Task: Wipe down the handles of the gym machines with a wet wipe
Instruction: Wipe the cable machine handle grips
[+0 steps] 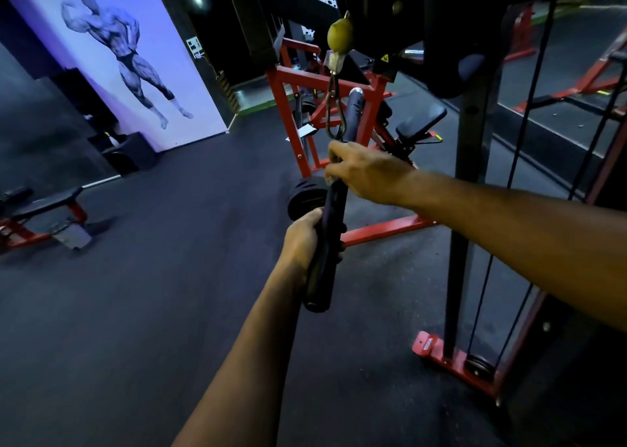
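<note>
A dark straight bar handle (334, 205) hangs from a carabiner (334, 114) under a yellow-green cable stop ball (340, 35). My left hand (307, 239) grips the near, lower part of the bar. My right hand (364, 171) curls round the bar's middle, just below the carabiner. A pale bit of something shows under the right fingers at the bar; I cannot tell if it is the wet wipe. The bar's far end (354, 102) points up and away.
The cable machine's dark upright (466, 181) and its cables (522, 134) stand right of the bar, on a red base (451, 358). Behind the bar is a red-framed machine (305, 83) with a black pad (420, 120). A low bench (44, 205) sits at left.
</note>
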`<state>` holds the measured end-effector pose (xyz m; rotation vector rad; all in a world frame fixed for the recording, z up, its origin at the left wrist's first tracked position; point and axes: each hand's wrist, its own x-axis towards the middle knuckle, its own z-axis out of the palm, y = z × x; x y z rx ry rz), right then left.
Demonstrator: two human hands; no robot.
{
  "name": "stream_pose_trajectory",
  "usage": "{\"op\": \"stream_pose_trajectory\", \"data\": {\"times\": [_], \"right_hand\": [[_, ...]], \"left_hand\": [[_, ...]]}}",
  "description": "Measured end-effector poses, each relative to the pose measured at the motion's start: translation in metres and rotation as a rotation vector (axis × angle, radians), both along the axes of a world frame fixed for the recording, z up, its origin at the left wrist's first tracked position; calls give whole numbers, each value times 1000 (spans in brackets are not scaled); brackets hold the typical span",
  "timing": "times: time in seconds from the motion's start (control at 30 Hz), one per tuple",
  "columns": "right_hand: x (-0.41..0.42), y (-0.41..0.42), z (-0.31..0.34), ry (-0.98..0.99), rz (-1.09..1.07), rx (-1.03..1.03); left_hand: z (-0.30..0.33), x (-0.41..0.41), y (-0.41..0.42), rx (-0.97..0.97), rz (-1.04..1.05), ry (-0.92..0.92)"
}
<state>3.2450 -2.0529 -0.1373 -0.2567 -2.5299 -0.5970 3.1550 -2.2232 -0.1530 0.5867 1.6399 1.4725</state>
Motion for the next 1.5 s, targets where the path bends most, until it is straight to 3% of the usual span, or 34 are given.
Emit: {"op": "stream_pose_trajectory", "data": {"times": [0.17, 0.3, 0.47, 0.57, 0.67, 0.77, 1.03, 1.1, 1.2, 1.27, 1.5], "right_hand": [[-11, -11, -3, 85, -48, -321], [0, -55, -19, 191, 87, -531], [22, -70, -34, 184, 204, -586], [17, -37, -37, 482, 51, -756], [-3, -10, -47, 963, -94, -1209], [-21, -17, -59, 1155, -106, -1584], [-4, -73, -70, 1167, -53, -1481], [-5, -61, -69, 1213, -85, -1641], [-17, -37, -55, 1388, -111, -2052], [-20, -35, -47, 1415, -69, -2178], [-3, -68, -84, 1221, 20, -1869]], "left_hand": [[0, -3, -2, -1, -11, 2], [-2, -7, -5, -2, -6, 42], [-7, -4, -5, 8, -53, 123], [-10, 1, -1, 66, -125, 154], [-6, 6, 4, 113, -179, 138], [-5, 4, 7, 118, -198, 119], [-9, -3, 12, 96, -185, 146], [-9, 1, 13, 92, -177, 162], [-10, 8, 16, 91, -185, 187], [-12, 11, 16, 106, -198, 190], [-17, 4, 11, 113, -176, 208]]}}
